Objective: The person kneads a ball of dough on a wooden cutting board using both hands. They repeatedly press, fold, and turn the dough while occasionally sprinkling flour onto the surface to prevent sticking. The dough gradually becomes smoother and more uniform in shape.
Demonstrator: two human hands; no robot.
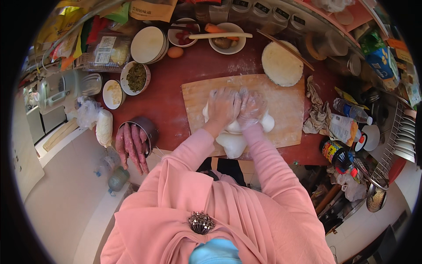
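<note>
White dough [233, 145] lies on a floured wooden board [283, 109] before me, with lobes bulging out at the left, right and near side. My left hand [224, 107] presses on it, fingers curled over its far side. Close beside it, my right hand [252, 107] bears down on the same dough; a whitish, shiny layer covers it, either flour or a thin clear glove. The dough's middle is hidden under both hands. Its near end reaches the front edge of the board.
At the board's far right corner stands a bowl of pale contents [283, 62] with chopsticks [286, 49] across it. A rolling pin [221, 35] rests over two bowls. An egg [175, 52] sits nearby. Sweet potatoes [132, 142] jut from a pot at left; crumpled paper [316, 112] lies right.
</note>
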